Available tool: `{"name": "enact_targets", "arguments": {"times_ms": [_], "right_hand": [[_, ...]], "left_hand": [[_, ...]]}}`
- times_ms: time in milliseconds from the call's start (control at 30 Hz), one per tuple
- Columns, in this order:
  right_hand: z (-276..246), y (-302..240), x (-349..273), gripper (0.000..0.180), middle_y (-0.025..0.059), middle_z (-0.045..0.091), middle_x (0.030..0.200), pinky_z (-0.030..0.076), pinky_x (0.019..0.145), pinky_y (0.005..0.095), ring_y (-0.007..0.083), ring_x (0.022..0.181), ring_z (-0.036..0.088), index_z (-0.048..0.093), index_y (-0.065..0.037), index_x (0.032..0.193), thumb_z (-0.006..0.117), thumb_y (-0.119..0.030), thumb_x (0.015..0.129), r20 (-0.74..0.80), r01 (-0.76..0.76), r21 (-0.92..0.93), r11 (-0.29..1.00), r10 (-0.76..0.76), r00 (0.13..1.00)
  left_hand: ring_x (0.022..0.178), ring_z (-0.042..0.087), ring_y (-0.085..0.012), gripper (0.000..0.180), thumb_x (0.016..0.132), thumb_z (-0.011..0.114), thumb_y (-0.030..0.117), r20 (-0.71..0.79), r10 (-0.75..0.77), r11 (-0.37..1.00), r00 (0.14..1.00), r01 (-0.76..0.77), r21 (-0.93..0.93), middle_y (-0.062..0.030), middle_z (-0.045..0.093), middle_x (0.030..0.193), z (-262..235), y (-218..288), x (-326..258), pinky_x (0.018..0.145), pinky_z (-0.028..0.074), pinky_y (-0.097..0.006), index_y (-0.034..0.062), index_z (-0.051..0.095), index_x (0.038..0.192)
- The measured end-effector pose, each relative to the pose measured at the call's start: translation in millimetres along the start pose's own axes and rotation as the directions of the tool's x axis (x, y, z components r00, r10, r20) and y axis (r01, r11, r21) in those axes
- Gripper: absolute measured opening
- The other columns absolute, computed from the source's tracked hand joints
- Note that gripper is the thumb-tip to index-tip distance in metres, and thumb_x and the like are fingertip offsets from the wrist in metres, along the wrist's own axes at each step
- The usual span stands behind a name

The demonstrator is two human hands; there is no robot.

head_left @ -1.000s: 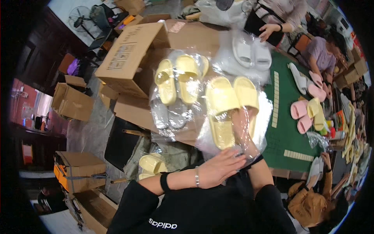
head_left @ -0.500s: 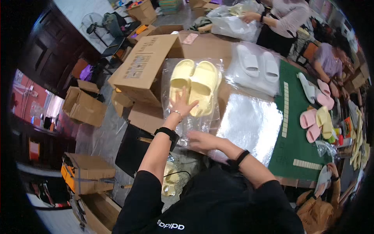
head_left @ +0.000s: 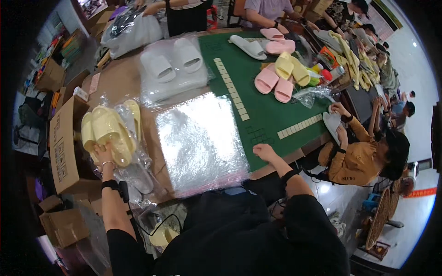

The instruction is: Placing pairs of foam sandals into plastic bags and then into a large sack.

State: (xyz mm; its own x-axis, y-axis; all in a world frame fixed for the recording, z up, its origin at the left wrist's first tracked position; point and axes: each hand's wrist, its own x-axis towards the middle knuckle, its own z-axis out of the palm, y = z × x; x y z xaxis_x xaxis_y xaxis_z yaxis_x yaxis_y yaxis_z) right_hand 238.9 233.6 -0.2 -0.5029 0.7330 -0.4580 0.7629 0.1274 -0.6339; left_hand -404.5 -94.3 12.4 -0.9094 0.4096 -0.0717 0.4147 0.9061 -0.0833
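My left hand (head_left: 104, 155) rests on a bagged pair of pale yellow slippers (head_left: 109, 133) lying on top of a brown cardboard box (head_left: 64, 147) at the left. My right hand (head_left: 265, 152) is closed in a loose fist on the green mat (head_left: 262, 115) near the table's front edge, holding nothing. Between my hands lies a stack of clear plastic bags (head_left: 200, 142), shiny and flat.
A bagged white slipper pair (head_left: 172, 62) lies further back. Pink and yellow slippers (head_left: 281, 76) sit on the green mat with rows of pale tiles (head_left: 232, 89). A person in a mustard top (head_left: 363, 152) sits at the right; others work at the far side. Boxes (head_left: 62, 225) crowd the floor at left.
The view swung right. My left hand stays on the yellow slipper bag, now over the box at left. My right hand left the plastic bags and moved onto the green mat.
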Motion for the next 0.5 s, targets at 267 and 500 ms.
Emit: {"name": "enact_targets", "arguments": {"times_ms": [267, 500], "right_hand": [[-81.0, 87.9, 62.9, 0.033, 0.0156, 0.061, 0.099, 0.045, 0.081, 0.0392, 0.032, 0.095, 0.056, 0.059, -0.003, 0.101, 0.056, -0.024, 0.075, -0.411, -0.301, 0.042, 0.953, 0.291, 0.864], [-159.4, 114.3, 158.4, 0.041, 0.0221, 0.057, 0.1, 0.041, 0.083, 0.0466, 0.0392, 0.095, 0.052, 0.053, 0.004, 0.103, 0.06, -0.017, 0.067, -0.639, -0.292, -0.438, 0.85, -0.067, 0.766]], "left_hand": [[0.128, 0.023, -0.0286, 0.062, 0.084, 0.043, 0.047, -0.318, -0.133, 0.983, 0.939, 0.165, 0.075, -0.0155, 0.021, 0.14, -9.0, 83.0, -48.7, 0.098, 0.019, -0.056, 0.0132, 0.029, 0.133], [0.114, 0.033, -0.0455, 0.034, 0.083, 0.05, 0.031, -0.571, -0.048, 0.999, 0.82, 0.029, -0.043, -0.0208, 0.031, 0.132, -1.5, 30.1, -90.4, 0.089, 0.034, -0.053, 0.0197, 0.05, 0.116]]}}
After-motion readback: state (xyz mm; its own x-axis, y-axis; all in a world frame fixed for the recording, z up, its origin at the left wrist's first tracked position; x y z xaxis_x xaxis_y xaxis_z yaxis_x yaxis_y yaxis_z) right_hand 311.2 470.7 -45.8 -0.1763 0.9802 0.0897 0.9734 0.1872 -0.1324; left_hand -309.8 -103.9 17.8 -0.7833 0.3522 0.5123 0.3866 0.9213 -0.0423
